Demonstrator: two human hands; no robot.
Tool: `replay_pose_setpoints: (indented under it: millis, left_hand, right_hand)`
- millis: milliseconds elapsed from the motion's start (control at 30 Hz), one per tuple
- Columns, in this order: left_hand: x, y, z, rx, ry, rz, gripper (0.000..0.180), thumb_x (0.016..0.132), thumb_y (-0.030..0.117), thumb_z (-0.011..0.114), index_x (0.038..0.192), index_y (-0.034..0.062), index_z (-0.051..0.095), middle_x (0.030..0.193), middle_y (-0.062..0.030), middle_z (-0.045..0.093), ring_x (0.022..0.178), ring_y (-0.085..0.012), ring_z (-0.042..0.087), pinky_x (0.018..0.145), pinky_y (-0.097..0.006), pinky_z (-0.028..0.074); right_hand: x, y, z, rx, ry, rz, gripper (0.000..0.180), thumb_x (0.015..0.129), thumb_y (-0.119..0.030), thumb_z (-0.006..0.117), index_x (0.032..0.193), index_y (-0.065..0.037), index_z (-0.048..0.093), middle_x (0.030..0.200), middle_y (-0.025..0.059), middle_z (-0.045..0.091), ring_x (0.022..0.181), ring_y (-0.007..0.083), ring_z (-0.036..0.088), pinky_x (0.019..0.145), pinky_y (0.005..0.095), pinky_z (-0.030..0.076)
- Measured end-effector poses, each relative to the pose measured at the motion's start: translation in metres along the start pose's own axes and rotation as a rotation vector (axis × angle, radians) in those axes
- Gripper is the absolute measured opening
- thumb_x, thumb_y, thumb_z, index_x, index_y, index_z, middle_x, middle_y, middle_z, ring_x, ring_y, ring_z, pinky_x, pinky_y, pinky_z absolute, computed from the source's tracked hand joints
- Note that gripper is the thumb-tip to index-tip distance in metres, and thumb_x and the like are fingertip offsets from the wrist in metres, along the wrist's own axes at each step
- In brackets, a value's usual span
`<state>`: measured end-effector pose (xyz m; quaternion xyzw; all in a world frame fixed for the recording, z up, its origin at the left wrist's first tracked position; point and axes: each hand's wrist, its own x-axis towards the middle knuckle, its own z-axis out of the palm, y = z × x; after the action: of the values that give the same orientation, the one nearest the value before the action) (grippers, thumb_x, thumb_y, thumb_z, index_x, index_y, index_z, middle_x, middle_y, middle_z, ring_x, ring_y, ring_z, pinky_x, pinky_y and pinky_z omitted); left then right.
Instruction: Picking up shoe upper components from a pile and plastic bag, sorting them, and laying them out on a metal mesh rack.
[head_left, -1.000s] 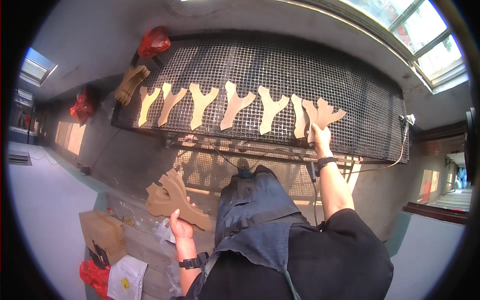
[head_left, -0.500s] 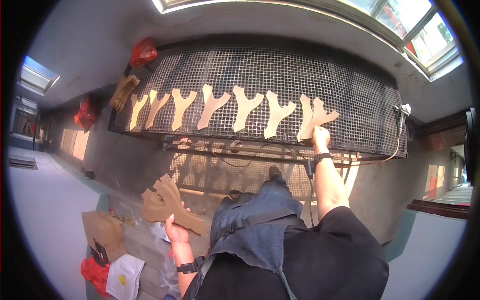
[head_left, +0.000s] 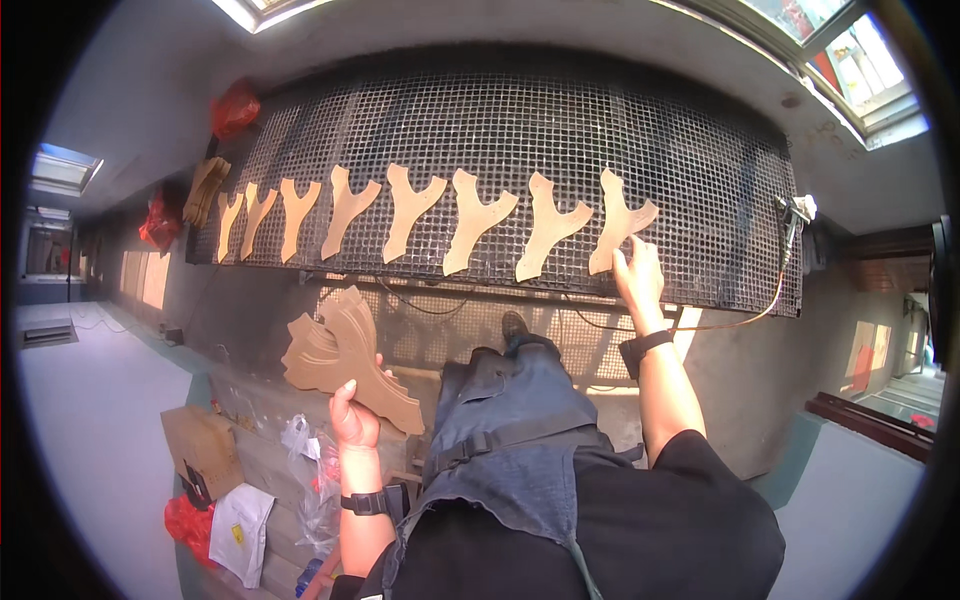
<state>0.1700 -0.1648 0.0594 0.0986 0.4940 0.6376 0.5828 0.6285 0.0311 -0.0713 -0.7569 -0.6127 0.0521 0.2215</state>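
A stack of Y-shaped wooden slingshot frames [head_left: 350, 355] rests in my left hand [head_left: 356, 418], thumb on the near side, with its forked ends fanned out to the upper left. On the wire mesh table [head_left: 480, 120], several matching pale frames lie in a spaced row. My right hand [head_left: 641, 278] is at the rightmost slingshot frame [head_left: 620, 222]; its thumb and index finger are apart, and the fingertips touch or nearly touch the lower part of that piece. The undersides of the held stack and some left fingers are hidden.
A further stack of wooden pieces [head_left: 205, 192] stands at the table's left end, near red plastic bags [head_left: 235, 110]. An air hose with a nozzle [head_left: 797, 215] hangs at the right end. On the floor at lower left are a cardboard box [head_left: 203, 448] and a white bag [head_left: 240, 535].
The rightmost frame has moved right, away from its neighbour it overlapped. My right fingers have loosened around it. My left hand and its stack have risen slightly, and the whole view has shifted.
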Motion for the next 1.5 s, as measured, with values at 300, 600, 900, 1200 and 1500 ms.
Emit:
replay_pose_setpoints:
  millis: [300, 600, 900, 1200, 1500]
  left_hand:
    - [-0.018, -0.04, 0.116, 0.017, -0.187, 0.095, 0.044, 0.092, 0.007, 0.062, 0.134, -0.004, 0.055, 0.13, -0.0135, 0.063, 0.119, -0.0254, 0.062, 0.105, -0.041, 0.049]
    - [-0.09, -0.071, 0.11, -0.192, -0.265, 0.373, 0.078, 0.088, 0.005, 0.071, 0.152, 0.0094, 0.028, 0.142, -0.0092, 0.05, 0.131, -0.0225, 0.051, 0.112, -0.04, 0.042]
    - [-0.11, -0.125, 0.101, -0.264, -0.225, 0.007, 0.057, 0.091, 0.004, 0.068, 0.144, 0.0031, 0.045, 0.136, -0.0099, 0.059, 0.124, -0.024, 0.058, 0.109, -0.04, 0.046]
    - [-0.089, -0.162, 0.171, -0.133, -0.194, -0.012, 0.05, 0.094, 0.002, 0.067, 0.141, -0.0028, 0.049, 0.135, -0.0122, 0.061, 0.123, -0.0231, 0.06, 0.106, -0.039, 0.049]
    - [-0.043, -0.232, 0.285, 0.287, -0.25, 0.045, 0.059, 0.092, -0.002, 0.066, 0.147, -0.0004, 0.042, 0.14, -0.0111, 0.056, 0.127, -0.0218, 0.056, 0.11, -0.038, 0.046]
  right_hand:
    - [-0.074, -0.2, -0.098, 1.029, -1.134, -0.514, 0.095, 0.079, -0.042, 0.086, 0.151, -0.004, 0.038, 0.131, 0.0215, 0.058, 0.122, 0.0315, 0.06, 0.098, 0.0409, 0.052]
    - [-0.117, -0.206, -0.154, 1.093, -0.994, -0.451, 0.052, 0.081, -0.019, 0.081, 0.125, 0.003, 0.062, 0.114, 0.0127, 0.073, 0.105, 0.019, 0.068, 0.095, 0.034, 0.053]
    - [-0.147, -0.138, -0.149, 1.371, -1.27, 0.24, 0.038, 0.09, -0.018, 0.077, 0.12, 0.003, 0.066, 0.114, 0.0086, 0.072, 0.101, 0.0157, 0.068, 0.093, 0.0315, 0.053]
    - [-0.095, -0.058, -0.133, 1.471, -1.142, 0.287, 0.058, 0.088, -0.017, 0.079, 0.137, 0.001, 0.053, 0.126, 0.0107, 0.066, 0.111, 0.0182, 0.064, 0.101, 0.0344, 0.05]
    - [-0.017, 0.035, -0.139, 1.423, -1.022, 0.347, 0.06, 0.085, -0.018, 0.081, 0.134, 0.002, 0.054, 0.125, 0.0115, 0.066, 0.112, 0.0196, 0.064, 0.1, 0.0342, 0.051]
